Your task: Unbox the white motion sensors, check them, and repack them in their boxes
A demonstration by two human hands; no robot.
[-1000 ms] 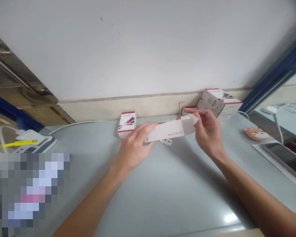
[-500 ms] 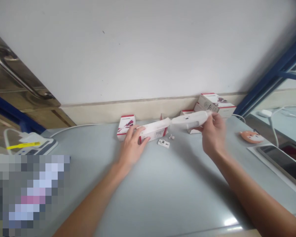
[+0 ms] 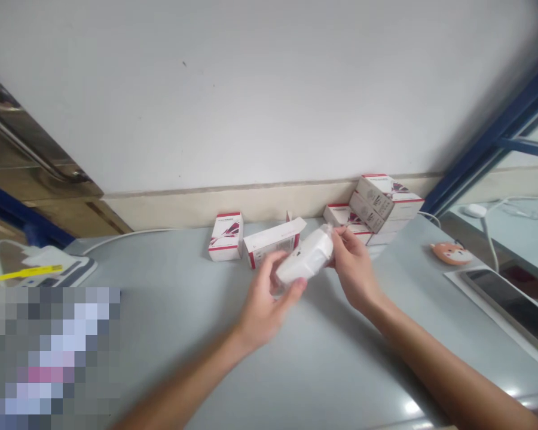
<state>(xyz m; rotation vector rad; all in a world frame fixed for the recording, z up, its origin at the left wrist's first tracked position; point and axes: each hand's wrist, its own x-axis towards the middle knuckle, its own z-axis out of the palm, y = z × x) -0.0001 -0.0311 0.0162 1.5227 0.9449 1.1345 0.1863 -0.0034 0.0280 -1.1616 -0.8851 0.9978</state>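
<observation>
Both my hands hold a white oblong device (image 3: 305,261), wrapped in clear plastic, above the grey table (image 3: 296,358). My left hand (image 3: 264,304) grips its near end with curled fingers. My right hand (image 3: 354,269) pinches its far end. Just behind it lies the opened long white-and-red box (image 3: 271,242) with its end flap up, resting on the table and touched by neither hand.
A small shut white-and-red box (image 3: 224,236) stands left of the opened one. A stack of similar boxes (image 3: 376,206) sits by the wall at right. An orange animal-shaped item (image 3: 451,254), a tablet (image 3: 515,304), a scale (image 3: 49,269) and a white cable lie around.
My right hand drew the white device out of the long box. My left hand let go of the box, which now lies on the table, and took the device's near end.
</observation>
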